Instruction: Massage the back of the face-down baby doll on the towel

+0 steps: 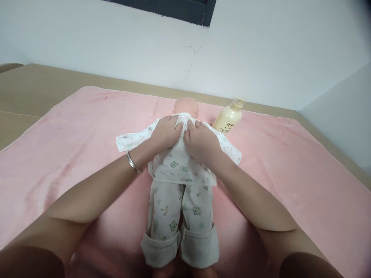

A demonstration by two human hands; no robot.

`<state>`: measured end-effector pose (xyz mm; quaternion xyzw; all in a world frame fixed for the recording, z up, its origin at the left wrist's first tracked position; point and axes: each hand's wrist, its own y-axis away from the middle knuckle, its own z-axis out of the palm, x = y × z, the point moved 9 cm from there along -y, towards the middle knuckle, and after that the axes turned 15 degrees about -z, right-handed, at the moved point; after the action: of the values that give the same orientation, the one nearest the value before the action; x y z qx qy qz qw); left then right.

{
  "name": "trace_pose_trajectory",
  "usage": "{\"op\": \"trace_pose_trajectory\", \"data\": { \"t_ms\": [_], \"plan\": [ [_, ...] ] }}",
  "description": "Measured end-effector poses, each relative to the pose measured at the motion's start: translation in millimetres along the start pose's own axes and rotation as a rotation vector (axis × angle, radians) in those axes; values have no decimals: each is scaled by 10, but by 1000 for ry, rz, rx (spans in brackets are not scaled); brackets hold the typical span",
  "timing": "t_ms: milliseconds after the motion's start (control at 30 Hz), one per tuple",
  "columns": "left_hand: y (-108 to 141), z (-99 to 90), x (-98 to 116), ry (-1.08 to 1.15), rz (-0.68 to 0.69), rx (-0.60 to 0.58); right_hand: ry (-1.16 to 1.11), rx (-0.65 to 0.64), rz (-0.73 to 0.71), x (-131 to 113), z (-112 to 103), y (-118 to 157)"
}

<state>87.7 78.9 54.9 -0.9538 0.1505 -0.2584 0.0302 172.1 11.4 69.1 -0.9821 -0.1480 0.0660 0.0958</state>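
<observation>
A baby doll (185, 106) lies stretched out with its bald head at the far end. It wears a white printed top (182, 164) and matching trousers (166, 210) with rolled-up cuffs. My left hand (166, 132) rests flat on the left side of the doll's upper body. On the other side my right hand (201, 143) lies flat on the top, its fingers towards the neck. Both hands are close together at the middle, just below the collar, and neither grips anything. The doll's face does not show.
A pink blanket (95, 162) spreads under the doll over a wooden surface (43, 85). Right of the doll's head, a pale yellow pump bottle (228, 117) leans at a tilt. The white wall (145, 50) stands behind, with a dark frame (185, 9) above.
</observation>
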Motion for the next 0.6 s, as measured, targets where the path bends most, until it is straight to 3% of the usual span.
{"op": "trace_pose_trajectory", "data": {
  "t_ms": [167,267,367,600],
  "plan": [
    [298,-6,236,-291,60,75,-181,25,94,274,51,-108],
    [416,-27,317,-331,82,94,-134,19,83,320,74,-158],
    [340,-63,251,-231,64,67,-28,10,38,189,61,-114],
    [-15,-80,-106,13,-137,-52,17,29,-8,-135,-6,97]
  ]
}}
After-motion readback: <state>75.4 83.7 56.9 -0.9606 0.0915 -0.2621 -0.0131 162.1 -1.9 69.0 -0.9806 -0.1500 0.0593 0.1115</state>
